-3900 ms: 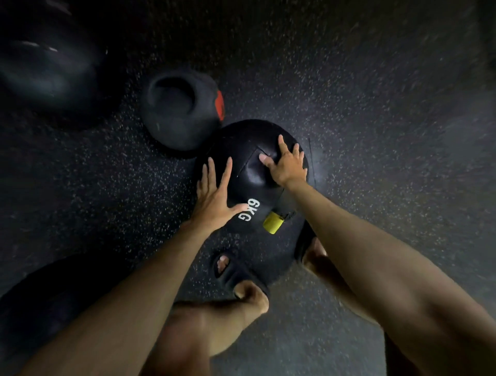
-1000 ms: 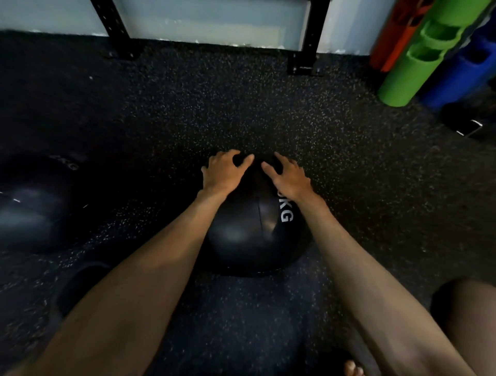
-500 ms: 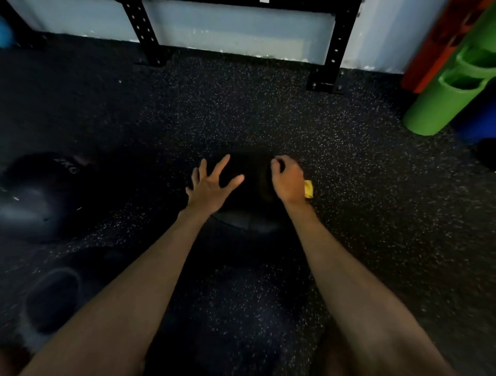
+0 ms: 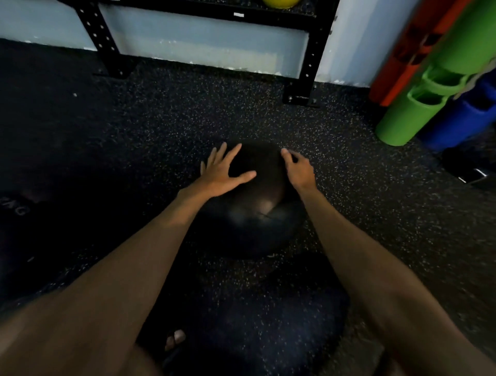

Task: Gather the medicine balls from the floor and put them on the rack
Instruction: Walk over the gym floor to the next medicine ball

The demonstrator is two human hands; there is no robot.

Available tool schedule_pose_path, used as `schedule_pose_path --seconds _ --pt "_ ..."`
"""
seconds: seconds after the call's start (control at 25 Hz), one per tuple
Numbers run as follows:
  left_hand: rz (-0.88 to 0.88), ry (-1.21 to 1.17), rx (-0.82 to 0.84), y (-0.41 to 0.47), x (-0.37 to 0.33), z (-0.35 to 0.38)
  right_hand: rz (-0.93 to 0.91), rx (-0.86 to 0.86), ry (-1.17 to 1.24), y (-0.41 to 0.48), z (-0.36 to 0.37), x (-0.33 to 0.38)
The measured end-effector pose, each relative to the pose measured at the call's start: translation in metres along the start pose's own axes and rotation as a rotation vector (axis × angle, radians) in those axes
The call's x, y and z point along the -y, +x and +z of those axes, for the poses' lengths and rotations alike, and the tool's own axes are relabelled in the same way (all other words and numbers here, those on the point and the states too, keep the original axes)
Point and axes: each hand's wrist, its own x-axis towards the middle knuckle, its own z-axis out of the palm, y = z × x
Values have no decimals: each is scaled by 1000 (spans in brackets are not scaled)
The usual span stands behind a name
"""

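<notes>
Head view: one black medicine ball [image 4: 249, 222] lies on the floor [image 4: 161, 120] between my two hands, short of the rack [image 4: 311, 53]. My left hand [image 4: 220, 171] rests on it, fingers spread wide. My right hand [image 4: 299, 169] bends its fingers at the ball's right side; I cannot tell whether it grips. One yellow ball [image 4: 280, 2] sits on the rack.

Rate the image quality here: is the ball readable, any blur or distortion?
Head view: dim; the black medicine ball nearly merges with the dark floor, showing only a faint sheen. Head view again: the right hand is slightly motion-smeared, and wide-angle distortion tilts the legs of the rack.
</notes>
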Motion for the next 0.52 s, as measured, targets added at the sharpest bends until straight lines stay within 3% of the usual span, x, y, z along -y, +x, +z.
schedule_pose_path --seconds 0.12,0.28,0.4,0.52 --pt "41 -18 62 28 15 -4 168 -70 -20 31 -8 3" --pt "-79 -135 9 89 -1 -16 -38 -207 -119 1 18 10" --pt "-173 -143 11 134 -10 -31 -117 -154 -259 -21 39 19" --pt "-14 -162 -40 160 3 -37 -9 -114 -246 29 34 34"
